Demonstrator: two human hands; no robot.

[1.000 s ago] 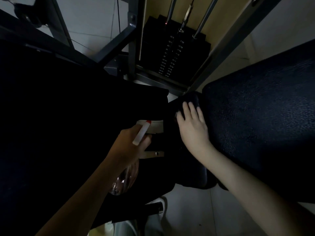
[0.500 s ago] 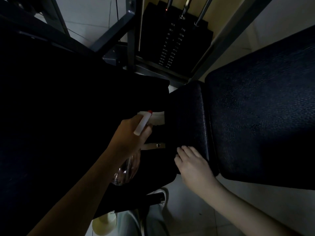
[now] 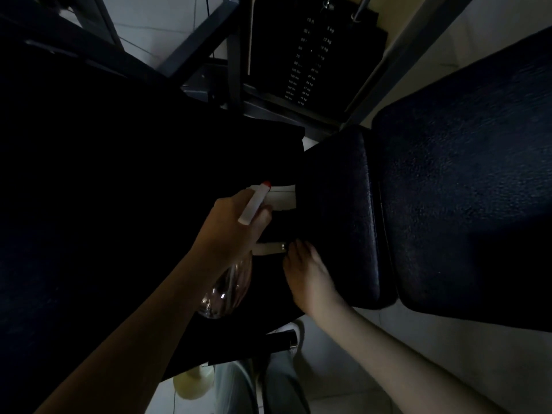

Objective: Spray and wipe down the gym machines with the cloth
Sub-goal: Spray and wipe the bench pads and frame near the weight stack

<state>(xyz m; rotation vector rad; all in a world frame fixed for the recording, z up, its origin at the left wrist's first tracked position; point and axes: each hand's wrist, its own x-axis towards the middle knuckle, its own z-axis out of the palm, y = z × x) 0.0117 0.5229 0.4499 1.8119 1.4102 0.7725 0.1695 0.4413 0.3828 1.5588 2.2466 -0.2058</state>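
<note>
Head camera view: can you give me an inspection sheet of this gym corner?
Surface: narrow black pad beside larger textured pad, both dim.
Job's things: spray bottle in hand; cloth not seen.
Clutter: pale round object on the floor.
Hands: left hand grips the bottle; right hand lies against the narrow pad's near edge.
Cables: thin dark cable beside grey frame.
Surroundings: weight stack, tiled floor.

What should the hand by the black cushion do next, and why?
Probably slide the right hand up along the narrow pad, wiping: it rests at the pad's near corner, the far stretch lies ahead, and the left hand grips the spray bottle.
</note>
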